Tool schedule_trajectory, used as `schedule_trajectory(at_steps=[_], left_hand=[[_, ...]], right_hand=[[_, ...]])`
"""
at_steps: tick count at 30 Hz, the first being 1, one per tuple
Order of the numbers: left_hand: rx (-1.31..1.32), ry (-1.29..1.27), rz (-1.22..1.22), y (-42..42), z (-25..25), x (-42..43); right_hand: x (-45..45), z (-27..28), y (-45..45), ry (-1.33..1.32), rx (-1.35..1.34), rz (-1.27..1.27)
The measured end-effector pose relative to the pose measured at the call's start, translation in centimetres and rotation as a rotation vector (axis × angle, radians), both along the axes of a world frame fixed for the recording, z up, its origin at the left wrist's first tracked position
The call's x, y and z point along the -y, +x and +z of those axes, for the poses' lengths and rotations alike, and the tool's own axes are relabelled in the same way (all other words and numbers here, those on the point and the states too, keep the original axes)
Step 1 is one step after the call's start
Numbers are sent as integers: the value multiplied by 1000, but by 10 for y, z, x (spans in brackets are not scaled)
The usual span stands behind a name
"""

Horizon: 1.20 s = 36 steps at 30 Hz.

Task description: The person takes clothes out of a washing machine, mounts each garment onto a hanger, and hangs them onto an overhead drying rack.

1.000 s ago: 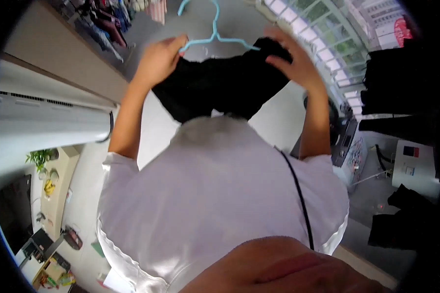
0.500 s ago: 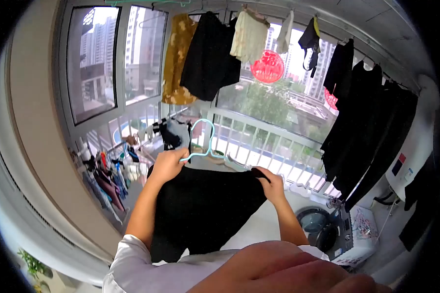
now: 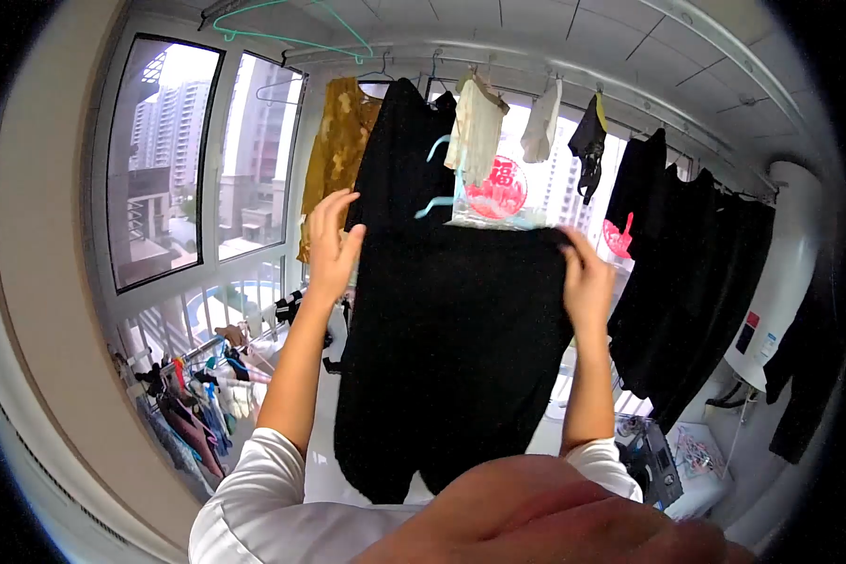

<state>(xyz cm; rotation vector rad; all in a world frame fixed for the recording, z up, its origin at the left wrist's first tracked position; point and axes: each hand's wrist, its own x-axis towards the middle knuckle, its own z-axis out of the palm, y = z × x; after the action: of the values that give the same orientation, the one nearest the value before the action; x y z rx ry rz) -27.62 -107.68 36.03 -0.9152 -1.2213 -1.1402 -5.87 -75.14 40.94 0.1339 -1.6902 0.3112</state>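
Black trousers (image 3: 456, 348) hang spread before me, their leg split showing at the bottom. My right hand (image 3: 587, 282) pinches the right end of the waistband, its fingers closed on the cloth. A light blue hanger (image 3: 434, 206) lies along the waistband with its hook upward; its right part is hard to make out. Beside the upper left edge of the trousers, my left hand (image 3: 329, 249) is raised with its fingers apart and holds nothing. Right behind the hanger, a black garment (image 3: 404, 141) on the rail visually merges with the trousers.
Overhead runs a rail (image 3: 517, 75) with a brown patterned garment (image 3: 334, 141), a cream one (image 3: 475, 132) and dark clothes (image 3: 705, 282). A green hanger (image 3: 291, 33) hangs upper left. A loaded drying rack (image 3: 193, 395) stands left, a washing machine (image 3: 653, 465) low right.
The trousers and blue hanger have risen toward the rail. My left hand has let go of the hanger and opened; my right hand has moved up and right, still gripping the waistband. The view has tilted up.
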Motion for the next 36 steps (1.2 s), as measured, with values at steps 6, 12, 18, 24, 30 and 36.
schedule_trajectory(at_steps=[6,12,18,24,30,36], left_hand=[[28,-258,-211,-17,-19,-46],[315,-492,-677,-14,-51,-53],[344,-620,-791,-44,-91,-31],[318,-633,-763,-58,-108,-4],[284,-679,-798,-53,-123,-1],[301,-713,-862,-44,-139,4]], right_hand=[[77,129,-5,209,-480,-400],[174,252,-45,196,-620,-678],[257,302,-77,202,-668,-724],[253,315,-103,167,-529,-815],[232,302,-117,135,-491,-843],[233,287,-133,164,-462,-882]])
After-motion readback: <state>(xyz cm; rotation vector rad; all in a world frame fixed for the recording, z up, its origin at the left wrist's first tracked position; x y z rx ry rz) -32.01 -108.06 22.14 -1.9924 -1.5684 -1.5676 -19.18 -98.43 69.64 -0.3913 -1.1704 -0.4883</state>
